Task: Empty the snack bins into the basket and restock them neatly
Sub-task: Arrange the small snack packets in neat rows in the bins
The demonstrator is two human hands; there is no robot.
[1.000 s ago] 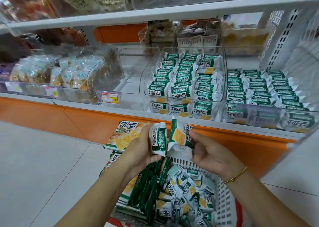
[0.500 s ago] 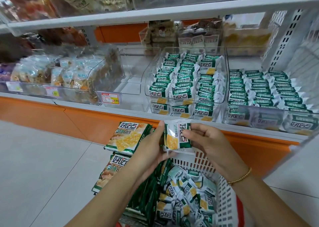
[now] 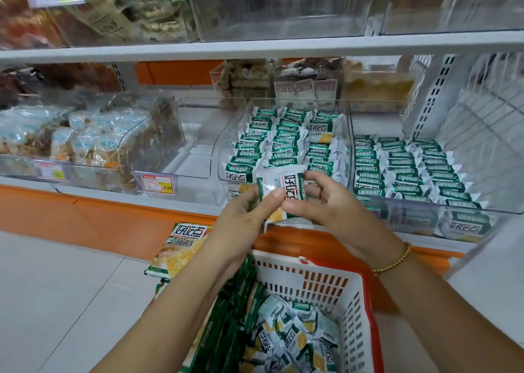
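Observation:
Both hands hold a small stack of green-and-white snack packets (image 3: 283, 194) in front of the middle clear bin (image 3: 347, 134). My left hand (image 3: 246, 217) pinches the stack from the left with thumb on its face. From the right, my right hand (image 3: 326, 202) grips the stack's edge. The middle bin holds neat rows of the same packets. Another bin on the right (image 3: 482, 207) is also filled in rows. Below, a white basket (image 3: 306, 280) with a red rim holds several loose packets and larger green bags.
A clear bin without goods (image 3: 195, 146) sits left of the middle one, with a price tag (image 3: 157, 185). Further left are bins of mixed wrapped snacks (image 3: 71, 143). A large snack bag (image 3: 181, 248) leans beside the basket. An upper shelf (image 3: 255, 46) overhangs.
The two packets held apart were brought together into one stack, and both hands lifted it from above the basket up to the front of the middle bin.

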